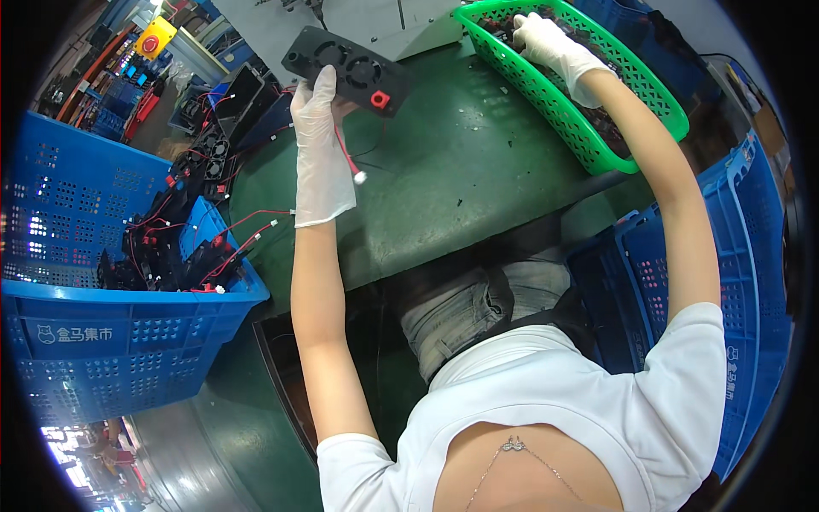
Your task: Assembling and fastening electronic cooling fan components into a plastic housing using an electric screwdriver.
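My left hand (317, 104), in a white glove, grips a black panel with two round fan grilles (350, 68) above the green table. The panel has a red square part near its right end, and a red wire with a white connector (359, 177) dangles below it. My right hand (546, 43), gloved too, reaches into a long green basket (546, 111) at the far right. Its fingers are bent down among small dark and red parts (612, 135); whether they pinch one of these is hidden.
On the left, a blue crate (128, 307) holds several black fan parts with red wires (162, 247). More fan units (217, 158) lie behind it. Blue crates (691, 256) stand at my right. A grey machine (384, 21) and a yellow box with a red button (153, 41) are farther back.
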`<state>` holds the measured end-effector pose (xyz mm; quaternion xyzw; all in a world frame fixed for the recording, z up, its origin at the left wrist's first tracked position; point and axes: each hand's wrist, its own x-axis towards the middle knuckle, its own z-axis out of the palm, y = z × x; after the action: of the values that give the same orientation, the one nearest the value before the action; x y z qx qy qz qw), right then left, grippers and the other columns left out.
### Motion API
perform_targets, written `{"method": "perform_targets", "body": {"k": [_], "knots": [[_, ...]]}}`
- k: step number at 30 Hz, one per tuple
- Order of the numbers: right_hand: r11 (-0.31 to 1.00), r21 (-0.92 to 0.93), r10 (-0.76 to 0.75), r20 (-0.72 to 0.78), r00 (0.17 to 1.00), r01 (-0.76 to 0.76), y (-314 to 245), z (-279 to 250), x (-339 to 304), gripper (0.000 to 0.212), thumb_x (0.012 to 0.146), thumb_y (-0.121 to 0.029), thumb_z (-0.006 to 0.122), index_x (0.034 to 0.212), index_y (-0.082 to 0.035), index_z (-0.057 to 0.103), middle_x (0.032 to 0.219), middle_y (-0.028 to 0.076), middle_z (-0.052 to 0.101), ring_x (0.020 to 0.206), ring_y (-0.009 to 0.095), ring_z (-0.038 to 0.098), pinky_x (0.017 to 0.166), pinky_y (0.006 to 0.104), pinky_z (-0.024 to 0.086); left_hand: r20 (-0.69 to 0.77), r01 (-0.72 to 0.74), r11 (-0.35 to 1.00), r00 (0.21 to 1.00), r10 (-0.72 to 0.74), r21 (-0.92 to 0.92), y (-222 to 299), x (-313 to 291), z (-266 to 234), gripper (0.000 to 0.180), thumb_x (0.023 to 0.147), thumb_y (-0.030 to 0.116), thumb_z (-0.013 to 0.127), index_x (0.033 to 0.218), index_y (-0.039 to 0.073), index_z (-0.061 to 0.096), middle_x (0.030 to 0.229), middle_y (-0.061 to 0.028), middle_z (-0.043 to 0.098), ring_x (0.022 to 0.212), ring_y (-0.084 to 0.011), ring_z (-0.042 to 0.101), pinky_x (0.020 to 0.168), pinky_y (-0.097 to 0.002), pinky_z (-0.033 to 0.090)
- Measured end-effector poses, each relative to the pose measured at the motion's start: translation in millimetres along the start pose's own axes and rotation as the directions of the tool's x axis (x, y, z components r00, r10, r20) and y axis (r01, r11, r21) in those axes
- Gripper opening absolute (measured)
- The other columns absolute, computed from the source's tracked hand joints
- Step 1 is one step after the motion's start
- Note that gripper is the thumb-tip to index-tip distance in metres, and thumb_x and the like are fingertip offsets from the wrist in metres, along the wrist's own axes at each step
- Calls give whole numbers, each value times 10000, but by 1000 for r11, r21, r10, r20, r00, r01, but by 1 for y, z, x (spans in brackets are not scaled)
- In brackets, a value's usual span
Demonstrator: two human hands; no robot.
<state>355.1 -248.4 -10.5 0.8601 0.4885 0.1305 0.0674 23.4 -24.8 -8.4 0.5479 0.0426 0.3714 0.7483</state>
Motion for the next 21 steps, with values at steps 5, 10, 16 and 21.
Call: {"method": "perform_targets", "body": {"k": [5, 10, 16, 21], "knots": [[943, 292, 160, 34, 987, -163, 12, 16, 4, 372, 808, -96, 672, 1149, -26, 540, 1038, 231, 630, 1015, 399, 606, 870, 433, 505, 32, -38, 986, 999, 44, -160, 2, -6, 8, 276, 919, 118, 656, 1172, 38, 580, 1106, -82, 669, 1012, -200, 660, 879, -356, 563], [984, 176, 14, 7, 1000, -15, -21, -10, 7, 244, 742, -25, 664, 984, -25, 628, 972, 193, 656, 945, 371, 642, 818, 407, 524, -34, -36, 959, 999, 27, -281, 2, -10, -16, 260, 919, 45, 626, 1173, 8, 588, 1147, -109, 655, 1072, -210, 635, 971, -366, 538], [571, 792, 42, -289, 956, 214, -46, -68, 8, 389, 837, -179, 704, 1157, 28, 629, 1019, 155, 696, 936, 221, 656, 848, 312, 512, -59, 10, 950, 998, -30, -312, 0, -7, -5, 246, 923, 3, 589, 1167, -25, 595, 1162, -126, 650, 1094, -218, 625, 1036, -363, 499], [328, 912, -67, -236, 970, 244, -123, -119, 7, 289, 863, -157, 681, 1087, 25, 659, 963, 108, 698, 914, 188, 640, 840, 304, 503, 38, -11, 945, 999, 25, -327, 1, -6, -8, 244, 920, 8, 596, 1161, -35, 600, 1149, -121, 657, 1084, -210, 628, 1040, -361, 495]]}}
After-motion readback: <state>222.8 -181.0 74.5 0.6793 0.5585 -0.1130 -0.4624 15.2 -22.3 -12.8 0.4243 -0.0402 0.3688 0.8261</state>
